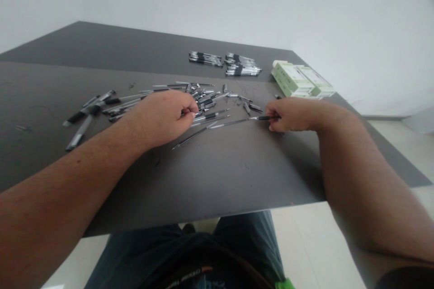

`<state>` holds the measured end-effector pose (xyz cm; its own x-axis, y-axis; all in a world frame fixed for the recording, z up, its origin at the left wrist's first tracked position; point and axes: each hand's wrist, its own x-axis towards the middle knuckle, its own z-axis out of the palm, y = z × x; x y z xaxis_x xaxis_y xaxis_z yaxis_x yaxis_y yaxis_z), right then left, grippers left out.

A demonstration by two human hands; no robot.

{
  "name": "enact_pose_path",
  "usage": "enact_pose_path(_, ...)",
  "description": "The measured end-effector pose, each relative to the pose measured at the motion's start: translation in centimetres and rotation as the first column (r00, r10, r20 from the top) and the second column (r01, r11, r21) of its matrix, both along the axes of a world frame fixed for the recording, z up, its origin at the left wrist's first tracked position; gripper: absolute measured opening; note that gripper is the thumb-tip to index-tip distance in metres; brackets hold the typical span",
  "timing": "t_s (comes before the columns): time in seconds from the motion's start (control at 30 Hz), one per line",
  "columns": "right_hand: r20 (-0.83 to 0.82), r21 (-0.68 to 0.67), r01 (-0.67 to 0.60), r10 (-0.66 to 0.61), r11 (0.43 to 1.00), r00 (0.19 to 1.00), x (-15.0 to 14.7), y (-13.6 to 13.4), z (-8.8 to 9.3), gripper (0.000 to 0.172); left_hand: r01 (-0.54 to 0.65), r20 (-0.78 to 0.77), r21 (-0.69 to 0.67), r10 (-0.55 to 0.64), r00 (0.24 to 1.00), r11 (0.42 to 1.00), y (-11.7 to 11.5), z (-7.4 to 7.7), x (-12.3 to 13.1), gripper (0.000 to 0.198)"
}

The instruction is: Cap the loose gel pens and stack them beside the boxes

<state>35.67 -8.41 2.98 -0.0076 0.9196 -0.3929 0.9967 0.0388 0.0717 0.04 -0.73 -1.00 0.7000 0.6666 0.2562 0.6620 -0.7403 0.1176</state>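
Observation:
My left hand point(172, 115) is closed above the left side of a pile of pen parts point(205, 97). Its thumb and forefinger are pinched together, and what they may hold is hidden. To the right of the pile, my right hand point(288, 115) grips a pen piece with a black grip point(261, 118) between thumb and fingers. A thin pen refill point(230, 123) runs leftward from that piece; I cannot tell whether the two are joined. Another dark refill point(190, 138) lies slanting on the table below the pile. Loose pen caps point(247, 108) lie between the hands.
Bundles of clear pens with black grips point(206, 59) point(242, 70) lie farther back on the grey table point(210, 180). Green-and-white boxes point(294, 80) stand at the right edge. Several thicker pen barrels point(81, 132) lie at the left. The table's front edge is near my lap.

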Motion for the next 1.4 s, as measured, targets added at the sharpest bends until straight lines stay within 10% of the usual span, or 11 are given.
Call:
enact_pose_path(0.33, -0.288, 0.206, -0.024, 0.084, 0.978, 0.954, -0.4, -0.3, -0.3, 0.017, 0.077, 0.09, -0.008, -0.076, 0.993, 0.997, -0.5, -0.3, -0.1, 0.034)
enact_pose_path(0.5, -0.597, 0.507, 0.072, 0.29, 0.859, 0.748, -3.6, -1.4, -1.3, 0.018, 0.224, 0.192, -0.027, -0.215, 0.958, 0.974, -1.7, -0.5, 0.4, 0.032)
enact_pose_path(0.73, -0.61, 0.715, 0.075, 0.567, 0.695, 0.554, -9.4, -3.3, -3.7, 0.014, 0.366, 0.356, -0.113, -0.306, 0.883, 0.924, -4.0, -0.7, 1.1, 0.033)
enact_pose_path(1.4, -0.91, 0.377, 0.249, 0.308, 0.892, 0.276, -10.7, -3.6, -5.1, 0.038, 0.366, 0.425, -0.047, -0.313, 0.849, 0.929, -5.6, -0.6, 1.9, 0.012)
